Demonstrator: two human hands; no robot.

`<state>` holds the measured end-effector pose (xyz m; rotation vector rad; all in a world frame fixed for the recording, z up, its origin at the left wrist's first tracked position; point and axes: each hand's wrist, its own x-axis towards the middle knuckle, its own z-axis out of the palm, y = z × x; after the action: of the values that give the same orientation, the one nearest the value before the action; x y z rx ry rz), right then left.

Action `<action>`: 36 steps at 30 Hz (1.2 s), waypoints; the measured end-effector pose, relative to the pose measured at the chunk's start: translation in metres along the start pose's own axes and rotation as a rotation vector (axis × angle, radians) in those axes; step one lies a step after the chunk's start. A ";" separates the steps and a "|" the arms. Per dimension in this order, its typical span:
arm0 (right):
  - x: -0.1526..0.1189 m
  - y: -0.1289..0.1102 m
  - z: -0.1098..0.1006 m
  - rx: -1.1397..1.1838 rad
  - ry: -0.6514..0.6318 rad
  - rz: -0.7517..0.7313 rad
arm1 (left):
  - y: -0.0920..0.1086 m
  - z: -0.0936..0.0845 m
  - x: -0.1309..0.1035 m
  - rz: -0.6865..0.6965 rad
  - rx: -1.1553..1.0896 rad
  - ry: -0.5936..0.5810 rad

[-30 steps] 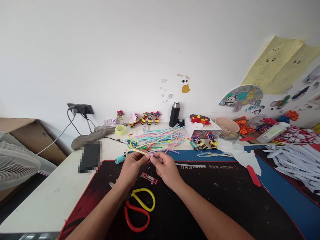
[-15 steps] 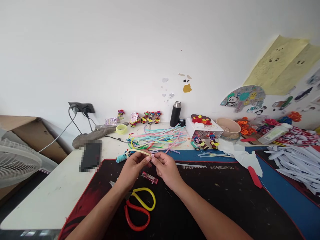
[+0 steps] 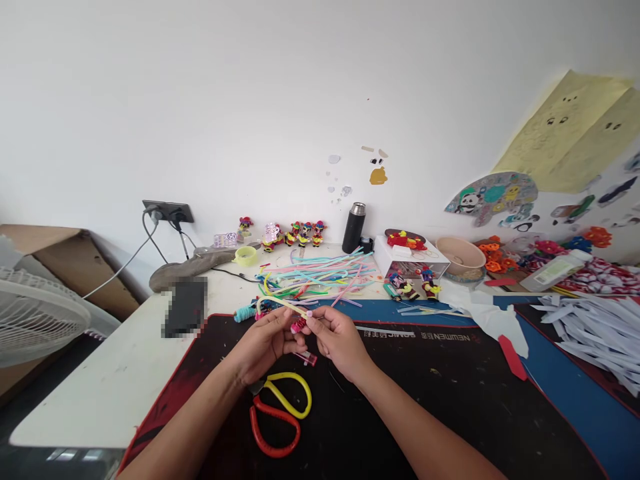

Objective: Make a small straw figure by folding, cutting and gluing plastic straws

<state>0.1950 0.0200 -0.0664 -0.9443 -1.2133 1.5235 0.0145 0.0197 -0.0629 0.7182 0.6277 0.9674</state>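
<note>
My left hand is closed, its thumb and fingertips on a small red and pink piece that shows partly between the hands. A pale yellow strip arches over my left fingers and runs to my right fingertips. Pinched at the strip's pinkish end is my right hand, close against the red piece. Below my left hand, scissors with one yellow and one red handle lie on the black mat, their blades mostly hidden by my wrist. A small pink-labelled tube lies partly behind my left fingers.
Many coloured strips lie behind my hands, beside a teal bundle. Further back stand small figures, a black thermos and a white box. White paper strips pile at right; a fan stands at left.
The red and pink piece now shows between my hands, where fingers covered it before. My left hand has turned and its lower fingers now cover part of the pink tube. The view shifted slightly.
</note>
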 end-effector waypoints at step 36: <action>-0.008 0.011 0.003 0.067 -0.100 0.002 | -0.013 0.011 0.000 0.028 0.033 0.089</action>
<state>0.1919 0.0107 -0.0765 -0.8349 -1.2239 1.6191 0.0291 0.0125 -0.0665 0.7180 0.7143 1.0208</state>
